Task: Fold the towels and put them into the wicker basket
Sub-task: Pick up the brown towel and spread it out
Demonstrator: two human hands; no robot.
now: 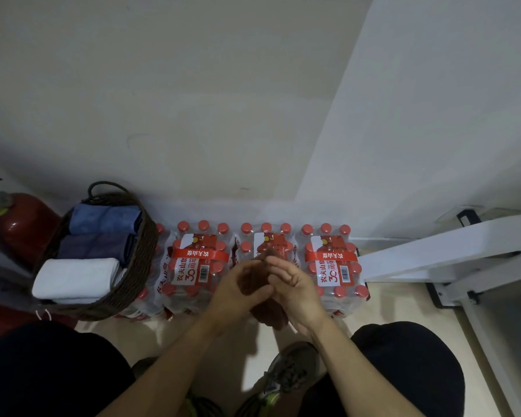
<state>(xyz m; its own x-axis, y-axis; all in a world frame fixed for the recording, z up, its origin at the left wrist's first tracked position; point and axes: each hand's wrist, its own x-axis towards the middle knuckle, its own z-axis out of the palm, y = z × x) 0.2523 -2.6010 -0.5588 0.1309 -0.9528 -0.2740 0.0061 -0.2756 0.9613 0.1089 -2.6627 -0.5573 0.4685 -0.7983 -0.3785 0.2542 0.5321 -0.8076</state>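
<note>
A dark brown towel, folded small, is held between both my hands above the packs of water bottles. My left hand grips it from the left with curled fingers. From the right, my right hand presses against it with the fingers bent over its top. The lower end of the towel hangs below my hands. The dark wicker basket stands at the left. It holds a blue towel, a dark purple towel and a white towel, all folded.
Three shrink-wrapped packs of red-capped water bottles line the wall. A red fire extinguisher stands left of the basket. A white metal frame juts in at the right. My knees and shoes fill the bottom.
</note>
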